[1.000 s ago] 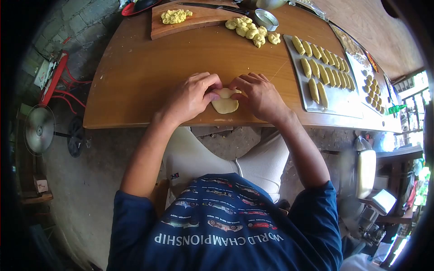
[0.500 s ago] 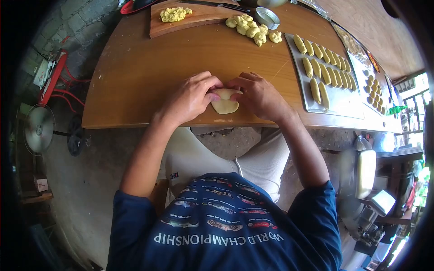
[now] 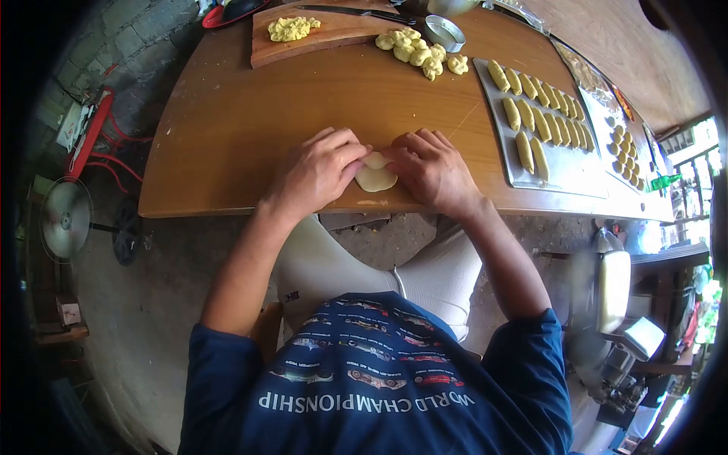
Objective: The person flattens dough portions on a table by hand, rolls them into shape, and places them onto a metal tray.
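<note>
A flat, pale piece of dough [image 3: 376,179] lies on the wooden table [image 3: 250,114] near its front edge, its far end folded over. My left hand [image 3: 322,167] pinches the left side of that fold with thumb and fingers. On the other side, my right hand [image 3: 434,167] grips the fold's right end, its fingers curled. Both hands rest low over the table, close together, and their fingertips partly hide the far edge of the dough.
To the right, a metal tray [image 3: 557,171] carries rows of rolled dough pieces [image 3: 525,152]; small dough balls [image 3: 623,155] sit beyond it. At the back are yellow dough lumps [image 3: 413,49], a round tin [image 3: 445,34], and a cutting board [image 3: 341,34] with a yellow mass [image 3: 293,29] and a knife [image 3: 356,11].
The fingers have shifted along the folded far edge of the dough, and the thumbs have drawn back from its middle. The flat near part stays in place.
</note>
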Available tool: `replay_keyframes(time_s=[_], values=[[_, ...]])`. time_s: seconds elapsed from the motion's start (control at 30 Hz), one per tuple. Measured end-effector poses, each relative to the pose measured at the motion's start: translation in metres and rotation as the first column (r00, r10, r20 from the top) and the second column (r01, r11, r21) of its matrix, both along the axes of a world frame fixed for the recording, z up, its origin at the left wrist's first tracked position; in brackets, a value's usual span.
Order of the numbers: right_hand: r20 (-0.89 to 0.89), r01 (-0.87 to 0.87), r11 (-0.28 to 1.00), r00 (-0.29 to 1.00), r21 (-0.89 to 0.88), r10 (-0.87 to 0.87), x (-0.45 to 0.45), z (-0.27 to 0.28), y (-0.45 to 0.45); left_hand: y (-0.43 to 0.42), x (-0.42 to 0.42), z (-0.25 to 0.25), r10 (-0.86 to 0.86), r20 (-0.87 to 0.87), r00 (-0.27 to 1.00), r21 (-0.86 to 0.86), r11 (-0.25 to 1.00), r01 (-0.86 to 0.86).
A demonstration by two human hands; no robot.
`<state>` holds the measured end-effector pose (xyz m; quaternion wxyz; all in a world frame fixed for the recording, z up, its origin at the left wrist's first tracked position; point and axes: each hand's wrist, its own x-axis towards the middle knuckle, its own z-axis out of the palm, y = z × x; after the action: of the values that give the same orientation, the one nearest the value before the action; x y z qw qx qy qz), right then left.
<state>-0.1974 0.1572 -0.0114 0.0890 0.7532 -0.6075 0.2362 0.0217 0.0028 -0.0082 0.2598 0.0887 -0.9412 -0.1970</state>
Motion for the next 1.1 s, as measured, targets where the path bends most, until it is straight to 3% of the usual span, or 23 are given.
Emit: replay_keyframes(time_s=[0.1, 0.17, 0.33, 0.43, 0.57, 0.67, 0.73, 0.83, 1.07, 1.1], values=[[0.029, -0.001, 1.0, 1.0, -0.024, 0.002, 0.005, 0.004, 0.008, 0.008, 0.007, 0.005, 0.026, 0.014, 1.0, -0.012, 1.0, -0.025], [0.089, -0.007, 1.0, 0.996, 0.0, 0.007, 0.007, 0.007, 0.009, 0.013, 0.009, 0.006, 0.017, -0.043, 0.999, 0.107, 0.994, -0.012], [0.273, 0.027, 0.974, 0.958, 0.224, -0.089, 0.005, 0.011, -0.008, 0.007, -0.004, -0.002, 0.08, 0.043, 0.996, 0.151, 0.985, -0.085], [0.256, 0.009, 0.988, 0.965, 0.152, -0.049, 0.003, 0.006, -0.011, 0.006, -0.004, -0.003, 0.047, 0.074, 0.996, 0.173, 0.983, -0.059], [0.242, -0.017, 0.977, 0.97, 0.211, -0.035, 0.003, 0.006, -0.006, 0.009, -0.001, 0.002, 0.028, 0.111, 0.993, 0.159, 0.986, -0.046], [0.185, -0.005, 0.974, 0.982, 0.224, -0.038, 0.003, 0.007, -0.005, 0.006, -0.003, 0.003, 0.013, 0.079, 0.997, 0.103, 0.994, -0.021], [0.055, -0.004, 0.99, 0.999, 0.143, -0.004, 0.002, 0.006, -0.006, 0.005, -0.004, 0.0, 0.025, 0.09, 0.996, 0.083, 0.996, -0.032], [0.051, -0.015, 0.998, 0.999, 0.066, 0.011, 0.005, -0.001, -0.003, 0.01, -0.002, -0.002, 0.054, 0.082, 0.995, 0.056, 0.997, -0.059], [0.051, -0.003, 0.996, 0.999, 0.085, -0.001, 0.005, -0.001, 0.0, 0.011, 0.002, -0.002, 0.05, 0.035, 0.998, 0.104, 0.993, -0.053], [0.126, -0.014, 0.994, 0.992, 0.112, 0.0, 0.002, -0.001, -0.001, 0.011, 0.002, -0.002, 0.051, 0.035, 0.998, 0.103, 0.993, -0.055]])
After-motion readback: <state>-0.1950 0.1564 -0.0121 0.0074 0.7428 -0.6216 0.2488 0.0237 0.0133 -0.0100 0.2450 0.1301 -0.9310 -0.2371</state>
